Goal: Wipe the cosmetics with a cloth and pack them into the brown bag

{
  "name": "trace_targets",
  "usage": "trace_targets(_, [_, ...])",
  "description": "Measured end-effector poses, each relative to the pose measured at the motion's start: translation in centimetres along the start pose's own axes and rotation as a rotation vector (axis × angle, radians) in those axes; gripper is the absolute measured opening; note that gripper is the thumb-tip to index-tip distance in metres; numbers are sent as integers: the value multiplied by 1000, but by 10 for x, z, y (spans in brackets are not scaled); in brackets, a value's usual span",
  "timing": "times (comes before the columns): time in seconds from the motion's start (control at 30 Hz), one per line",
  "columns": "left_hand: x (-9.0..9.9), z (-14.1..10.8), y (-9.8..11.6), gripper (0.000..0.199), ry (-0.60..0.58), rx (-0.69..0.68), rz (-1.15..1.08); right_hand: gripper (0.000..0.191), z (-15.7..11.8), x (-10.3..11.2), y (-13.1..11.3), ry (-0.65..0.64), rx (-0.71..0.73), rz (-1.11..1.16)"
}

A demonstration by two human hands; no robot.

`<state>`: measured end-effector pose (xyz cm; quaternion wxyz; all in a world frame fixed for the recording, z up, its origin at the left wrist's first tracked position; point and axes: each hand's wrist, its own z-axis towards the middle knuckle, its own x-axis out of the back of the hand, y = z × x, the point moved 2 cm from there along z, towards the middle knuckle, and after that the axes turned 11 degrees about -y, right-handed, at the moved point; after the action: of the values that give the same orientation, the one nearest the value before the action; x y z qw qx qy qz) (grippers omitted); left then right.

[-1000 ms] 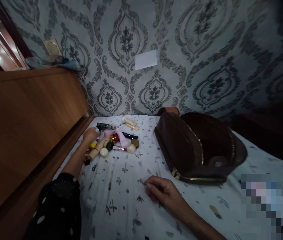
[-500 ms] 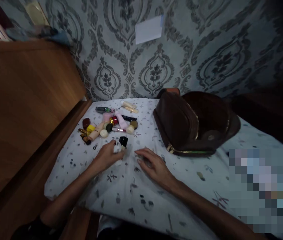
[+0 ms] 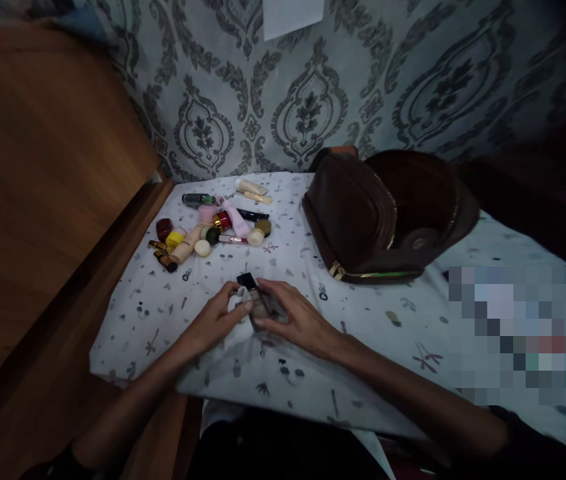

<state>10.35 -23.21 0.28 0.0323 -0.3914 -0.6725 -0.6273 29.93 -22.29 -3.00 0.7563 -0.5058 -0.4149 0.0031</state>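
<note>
Between my hands, over the near middle of the table, is a small see-through bottle with a black square cap, tilted. My left hand is closed on a crumpled white cloth, which presses against the bottle's left side. From the right, my right hand grips the bottle between thumb and fingers. Its lower part is partly hidden by my fingers, and I cannot make out any label.
Cosmetics lie in a group at the back left, among them a pink tube, a red jar and a dark bottle. An open brown leather bag stands at the right. A wooden panel borders the left side.
My right hand has moved left and taken hold of the bottle, which my left hand held alone before. The whole view has tipped slightly downward.
</note>
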Motion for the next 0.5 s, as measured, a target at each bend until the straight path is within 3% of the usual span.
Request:
trace_targets(0.17, [19,-9,-2,39,208,106,182,84,5,-8,-2,-3,-23,-88])
trace_targets(0.23, [25,-8,1,37,294,61,218,87,5,-11,-2,35,-62,-132])
trace_targets(0.3, [24,-6,6,35,342,-21,259,78,6,-13,-3,68,-99,-179])
trace_targets(0.37, [14,-1,11,37,333,-146,356,57,6,-13,-4,74,-118,-223])
trace_targets(0.5, [-22,8,11,36,159,-445,652,28,6,-12,-2,75,-97,-251])
